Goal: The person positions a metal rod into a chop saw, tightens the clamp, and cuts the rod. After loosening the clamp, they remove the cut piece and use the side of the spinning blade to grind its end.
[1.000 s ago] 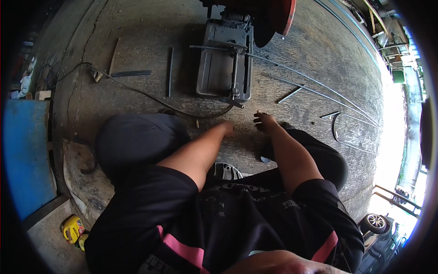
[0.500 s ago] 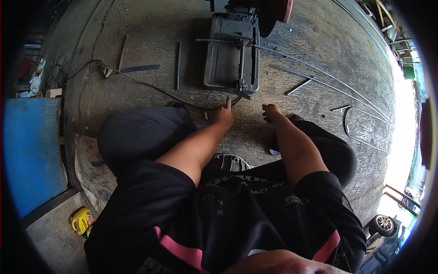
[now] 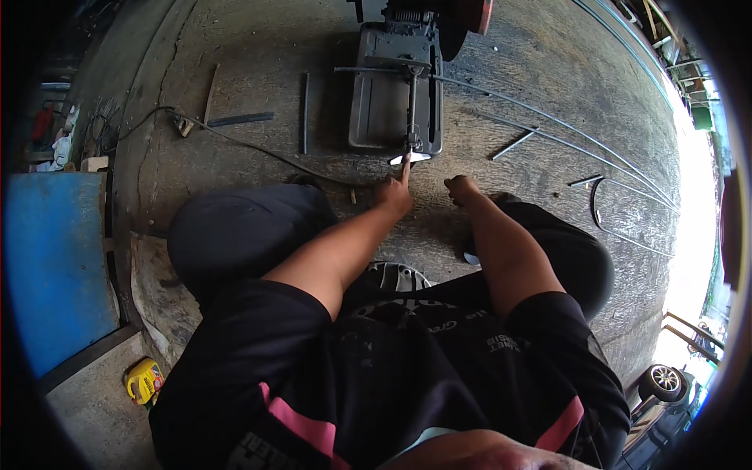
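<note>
My left hand has its index finger stretched out against the crank handle at the near end of a cut-off saw's clamp screw. Its other fingers are curled, and it grips nothing. Beside it on the right, my right hand hovers over the floor with its fingers curled closed, and no object shows in it. The saw's grey base stands on the floor, with a thin metal rod lying across it at the clamp.
Long rods run over the floor to the right, near a short piece. On the left are a loose bar, a dark strip, a cable and a yellow container. A red-edged guard is at the top.
My left hand has moved slightly right, bringing its index finger onto the crank handle. The handle has turned and now looks bright. My right hand has shifted slightly left.
</note>
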Demonstrator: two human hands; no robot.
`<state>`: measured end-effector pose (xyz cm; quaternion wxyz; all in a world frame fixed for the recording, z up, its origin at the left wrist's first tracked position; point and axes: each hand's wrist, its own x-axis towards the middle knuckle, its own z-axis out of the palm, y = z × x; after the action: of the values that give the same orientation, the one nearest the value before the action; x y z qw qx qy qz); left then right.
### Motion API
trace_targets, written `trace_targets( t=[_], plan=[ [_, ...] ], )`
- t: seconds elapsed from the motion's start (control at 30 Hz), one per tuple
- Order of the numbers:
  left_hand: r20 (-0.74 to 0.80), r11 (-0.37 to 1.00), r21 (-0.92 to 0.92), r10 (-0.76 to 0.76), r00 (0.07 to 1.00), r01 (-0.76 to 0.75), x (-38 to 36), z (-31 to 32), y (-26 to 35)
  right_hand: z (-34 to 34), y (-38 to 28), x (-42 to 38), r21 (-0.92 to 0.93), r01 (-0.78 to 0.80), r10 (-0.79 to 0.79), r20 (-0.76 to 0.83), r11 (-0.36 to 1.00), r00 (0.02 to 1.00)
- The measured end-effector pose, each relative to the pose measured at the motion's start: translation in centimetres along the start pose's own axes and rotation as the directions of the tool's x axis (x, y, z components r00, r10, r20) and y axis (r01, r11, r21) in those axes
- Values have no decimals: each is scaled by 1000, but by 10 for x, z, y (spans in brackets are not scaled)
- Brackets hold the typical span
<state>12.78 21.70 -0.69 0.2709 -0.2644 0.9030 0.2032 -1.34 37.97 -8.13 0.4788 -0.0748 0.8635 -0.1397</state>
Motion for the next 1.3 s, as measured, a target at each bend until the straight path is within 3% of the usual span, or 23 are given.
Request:
trace_targets(
  t=[0.03, 0.13, 0.23, 0.27, 0.33, 0.37, 0.43, 0.47, 0.5, 0.53, 0.6, 0.63, 0.7, 0.83, 0.9, 0.93, 1.0, 1.03, 1.07, 1.1, 1.17, 1.23, 1.3],
  plan=[
    [-23, 1000, 5, 18, 1000, -18, -4, -2, 0, 3, 0, -3, -1, -1, 1, 4, 1000, 1000],
    [-48, 999, -25, 30, 998, -32, -19, -15, 2, 3, -7, -9, -280, 226, -235, 1, 933, 972],
    [-77, 994, -105, -28, 997, 19, -30, -30, 3, 4, -5, -6, -266, 255, -254, 40, 930, 966],
    [-74, 994, -106, -27, 997, 19, -26, -27, 0, 4, -3, -3, -358, 314, -312, 64, 879, 948],
    [312, 994, 59, 66, 948, -89, -6, -10, -13, 9, 2, -1, -444, 368, -365, 97, 817, 926],
    [488, 979, 119, 87, 869, -165, 8, -4, -18, 7, 4, 2, -411, 350, -335, 110, 842, 936],
    [787, 919, 195, 62, 613, -342, 24, 5, -25, 8, 7, 9, -373, 327, -303, 124, 868, 945],
    [790, 920, 192, 62, 611, -342, 25, 12, -21, 9, 10, 14, -393, 357, -323, 151, 847, 934],
    [622, 908, 215, 156, 767, -359, 26, 21, -15, 11, 12, 19, -400, 373, -334, 166, 837, 928],
    [416, 897, 244, 246, 875, -368, 25, 26, -12, 11, 11, 19, -407, 389, -345, 181, 826, 921],
    [-54, 894, 71, 446, 893, -442, 5, 27, -12, 2, -3, -1, -666, 473, -381, 294, 576, 877],
    [-53, 895, 69, 444, 895, -440, -9, 13, -7, 2, -5, -4, -666, 475, -380, 297, 575, 876],
    [-121, 911, 192, 390, 913, -364, -33, -21, 4, 3, -8, -6, -575, 419, -346, 238, 703, 907],
    [-60, 936, 198, 308, 949, -292, -23, -16, -2, 7, -7, 4, -276, 155, -118, 144, 949, 983],
    [-89, 935, 272, 262, 961, -230, -15, -6, 1, 7, 2, 9, -642, 434, -395, 215, 632, 893],
    [-88, 935, 270, 261, 961, -229, -17, -8, 1, 9, 4, 9, -642, 435, -394, 218, 632, 893],
    [-87, 998, -21, 57, 995, -59, -18, -16, 1, 10, 4, 10, -554, 352, -319, 160, 754, 934],
    [-2, 998, -59, -33, 999, 33, -8, -9, -11, 11, 3, 10, -556, 354, -321, 160, 752, 934],
    [85, 988, -87, -118, 989, 126, 11, 8, -32, 11, 1, 10, -435, 292, -260, 133, 852, 956],
    [460, 978, 154, 55, 886, -141, 43, 48, -66, 11, -1, 4, -370, 257, -226, 125, 893, 966],
    [783, 850, 257, 96, 614, -461, 37, 43, -71, 5, -6, -11, -260, 181, -168, 72, 948, 983],
    [534, 853, 407, 66, 843, -325, 8, 20, -53, 4, -8, -16, -204, 142, -139, 30, 969, 990],
    [272, 969, 91, 199, 941, -231, 24, 36, -45, 8, -4, -4, -374, 219, -210, 65, 901, 976]
  ],
)
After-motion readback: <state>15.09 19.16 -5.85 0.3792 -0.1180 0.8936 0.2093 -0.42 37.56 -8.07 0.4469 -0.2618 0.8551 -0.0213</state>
